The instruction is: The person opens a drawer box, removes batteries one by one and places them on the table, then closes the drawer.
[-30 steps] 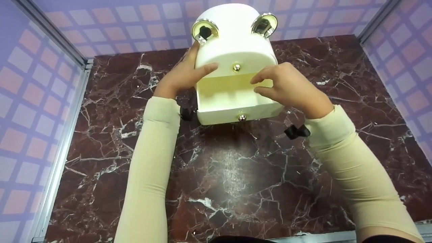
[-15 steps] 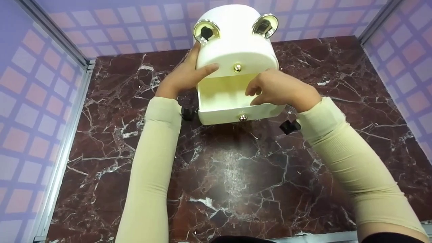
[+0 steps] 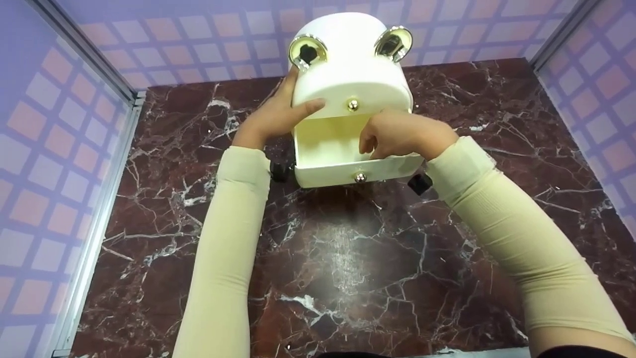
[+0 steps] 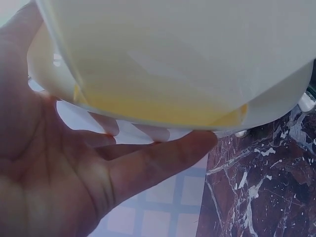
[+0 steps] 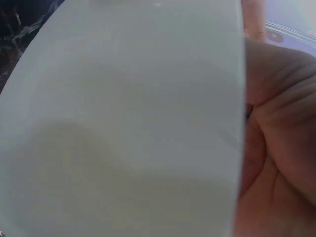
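A white, round-topped drawer cabinet (image 3: pixel 348 69) has two gold-rimmed round pieces on top and a lower drawer (image 3: pixel 328 176) pulled out. My left hand (image 3: pixel 277 113) grips its left side, thumb across the front and fingers round the side; the left wrist view has this hand (image 4: pixel 64 158) against the pale shell (image 4: pixel 173 59). My right hand (image 3: pixel 402 133) dips into the drawer's right part, fingers loosely bent down, nothing visible in them. The right wrist view has a white panel (image 5: pixel 123 118) covering its fingertips, with the palm (image 5: pixel 281 123) beside it.
The cabinet stands on a dark red marbled table (image 3: pixel 348 278), near the checkered back wall (image 3: pixel 198 44). Checkered walls rise at left (image 3: pixel 44 199) and right (image 3: pixel 596 99). Black pieces (image 3: pixel 420 183) show near both wrists.
My right hand has moved left and down into the drawer, its fingers bending further downward. My left hand keeps its place on the cabinet. The head view has shifted slightly.
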Available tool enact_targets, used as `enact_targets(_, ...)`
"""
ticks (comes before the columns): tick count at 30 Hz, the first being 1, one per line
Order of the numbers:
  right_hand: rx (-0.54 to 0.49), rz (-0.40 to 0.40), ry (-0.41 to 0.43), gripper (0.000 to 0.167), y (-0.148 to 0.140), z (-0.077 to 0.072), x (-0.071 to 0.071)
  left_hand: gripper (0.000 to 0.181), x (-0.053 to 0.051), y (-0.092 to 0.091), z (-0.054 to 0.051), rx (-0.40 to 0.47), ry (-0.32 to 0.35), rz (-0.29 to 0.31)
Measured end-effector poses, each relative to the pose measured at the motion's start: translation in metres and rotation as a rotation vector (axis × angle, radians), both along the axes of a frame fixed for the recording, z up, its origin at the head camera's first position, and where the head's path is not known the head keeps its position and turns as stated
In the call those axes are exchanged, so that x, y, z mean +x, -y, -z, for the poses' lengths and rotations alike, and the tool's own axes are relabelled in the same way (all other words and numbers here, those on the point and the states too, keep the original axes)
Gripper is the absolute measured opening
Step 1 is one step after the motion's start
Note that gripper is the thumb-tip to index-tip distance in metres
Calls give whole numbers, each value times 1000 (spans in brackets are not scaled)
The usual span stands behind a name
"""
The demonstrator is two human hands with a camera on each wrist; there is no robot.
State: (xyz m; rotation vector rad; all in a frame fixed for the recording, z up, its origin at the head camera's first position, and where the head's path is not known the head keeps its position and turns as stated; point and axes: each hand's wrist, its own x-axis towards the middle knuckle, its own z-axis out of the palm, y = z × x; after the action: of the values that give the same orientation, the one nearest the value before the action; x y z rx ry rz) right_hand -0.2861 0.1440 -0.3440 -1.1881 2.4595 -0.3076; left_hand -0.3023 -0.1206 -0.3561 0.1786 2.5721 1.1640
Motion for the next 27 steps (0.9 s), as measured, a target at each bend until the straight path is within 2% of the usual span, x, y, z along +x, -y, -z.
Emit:
enact_targets(9,40,15,4,13,4,11,-1,114,0,0,3,41,-12,4)
enact_targets(18,58,48,27,11,9,14,-2,114,-1,1,3,23,-12,-1)
enact_targets(27,79,15,41,10,11,17,-6,116,1,0,3,13,-11,-2)
